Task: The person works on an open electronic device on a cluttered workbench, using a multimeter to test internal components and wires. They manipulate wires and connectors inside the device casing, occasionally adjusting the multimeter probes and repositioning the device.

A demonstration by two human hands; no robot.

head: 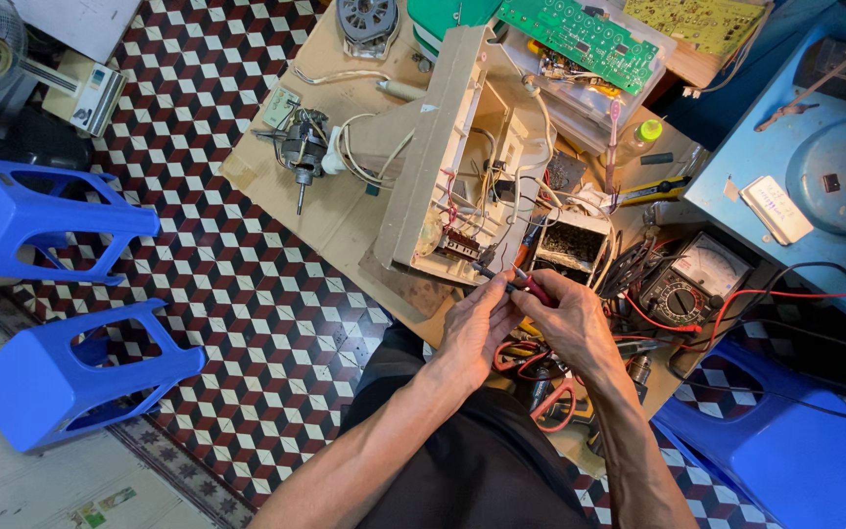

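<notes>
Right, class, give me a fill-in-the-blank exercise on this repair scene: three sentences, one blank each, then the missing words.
1. The left hand and right hand hold probes against an opened ____ appliance casing.
2. The analog multimeter lies to the person's ____ of the hands.
3. Two ____ plastic stools lie tipped over on the tiled floor.

Missing words: beige; right; blue

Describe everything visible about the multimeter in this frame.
The multimeter is an analogue type with a dark case, a pale needle dial above and a round selector knob below. It lies face up, tilted, on the cluttered board right of the hands. Red and black leads trail from it; neither hand touches its case.
</notes>
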